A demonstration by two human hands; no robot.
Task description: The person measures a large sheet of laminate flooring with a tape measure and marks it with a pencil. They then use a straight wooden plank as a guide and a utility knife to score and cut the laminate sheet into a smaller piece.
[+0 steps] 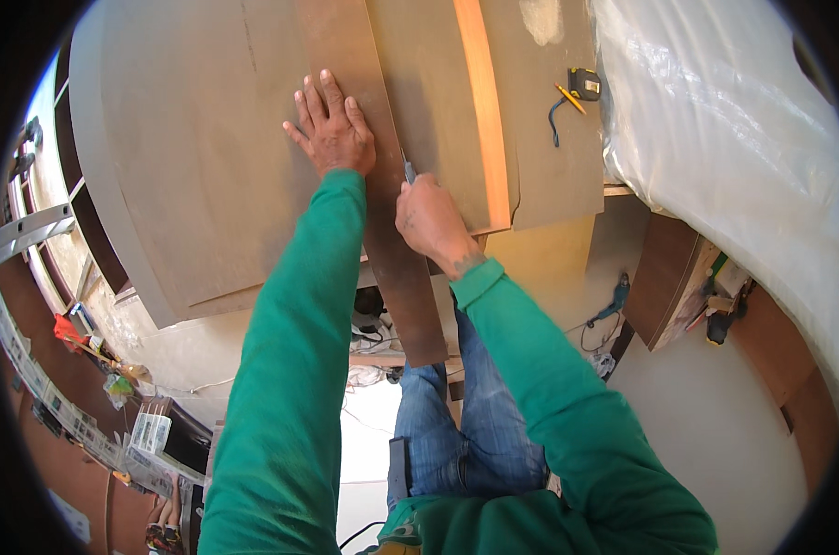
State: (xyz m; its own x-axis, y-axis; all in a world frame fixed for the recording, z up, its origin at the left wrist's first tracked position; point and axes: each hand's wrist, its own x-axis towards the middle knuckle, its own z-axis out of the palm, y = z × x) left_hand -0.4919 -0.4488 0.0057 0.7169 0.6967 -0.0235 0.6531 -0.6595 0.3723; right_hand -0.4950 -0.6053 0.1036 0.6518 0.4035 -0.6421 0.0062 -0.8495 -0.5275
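Brown strip (396, 268) beneath both hands (338, 141) (433, 217)

We look down from the person's head through the left one of two wide fisheye cameras worn side by side. Our view faces steeply downward and a little ahead, upright and unmirrored. Nearest us, the green sleeves (294, 370) rise from the lower edge, with the blue jeans (484, 421) seen from above between them. Farther up, yet near, come the left hand (334, 134), the right hand (430, 217) and the broad brown panel (206, 157). Toward our dark round rim, straight edges bend.
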